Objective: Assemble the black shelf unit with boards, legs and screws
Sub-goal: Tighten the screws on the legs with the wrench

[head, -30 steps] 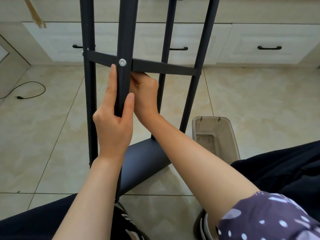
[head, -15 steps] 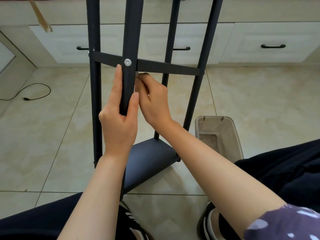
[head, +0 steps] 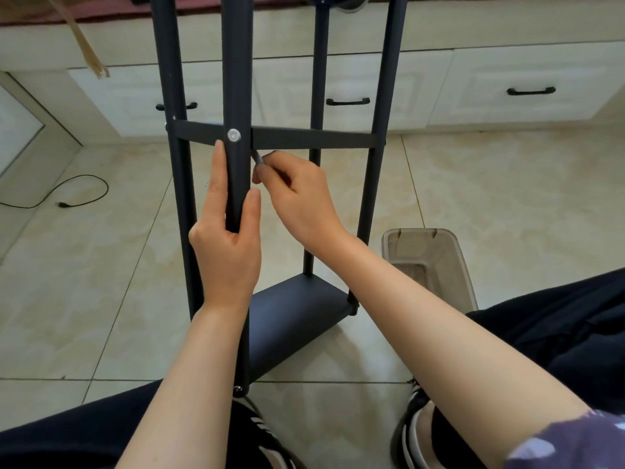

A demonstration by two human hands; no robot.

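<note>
The black shelf unit stands upright on the tiled floor in front of me. Its near leg (head: 237,79) carries a silver screw (head: 233,135) where the middle board (head: 314,138) meets it. The bottom board (head: 297,311) lies near the floor. My left hand (head: 226,238) grips the near leg just below the screw, index finger stretched up along the tube. My right hand (head: 297,194) sits right of the leg under the middle board and pinches a thin grey tool (head: 257,158), probably a hex key, whose tip points up towards the board's underside.
A translucent plastic bin (head: 463,262) stands on the floor to the right of the shelf. White drawers with black handles (head: 347,102) run along the back. A black cable (head: 84,198) lies on the tiles at left. My legs and shoes fill the bottom edge.
My right hand has drawn back from behind the leg, down and to the right, and the thin tool now shows between its fingers. The left hand keeps its grip on the leg.
</note>
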